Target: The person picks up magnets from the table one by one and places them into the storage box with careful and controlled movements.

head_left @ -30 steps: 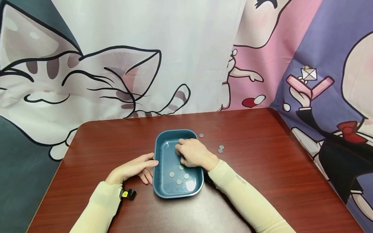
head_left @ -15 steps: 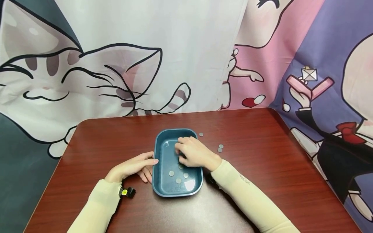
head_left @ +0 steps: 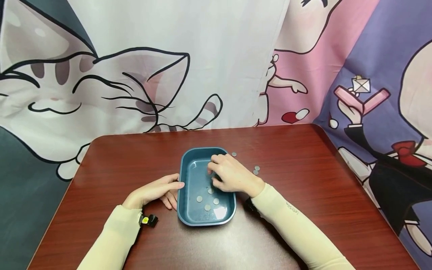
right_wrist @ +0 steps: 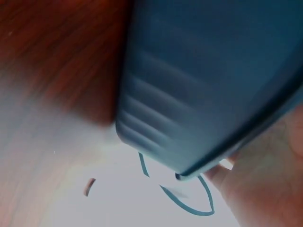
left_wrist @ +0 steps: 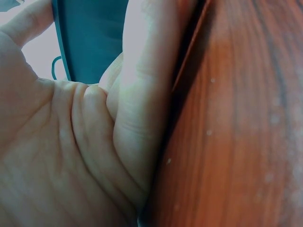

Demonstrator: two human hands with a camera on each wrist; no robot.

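Four coins [head_left: 207,199] lie in the tray [head_left: 189,176], three [head_left: 255,170] outside it; right hand [head_left: 231,176] curls inside, grip unclear, left hand [head_left: 155,193] rests flat against it.

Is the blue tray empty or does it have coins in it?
Not empty. The blue tray holds at least four coins on its floor; the right hand may hide more.

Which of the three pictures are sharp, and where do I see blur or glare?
Head view: sharp, evenly lit; a pale glare patch on the tray floor near the front, and a soft sheen on the table. Left wrist view: very close, the left hand fills it, slightly soft. Right wrist view: the tray wall is smeared with blur, and the lower part is washed out.
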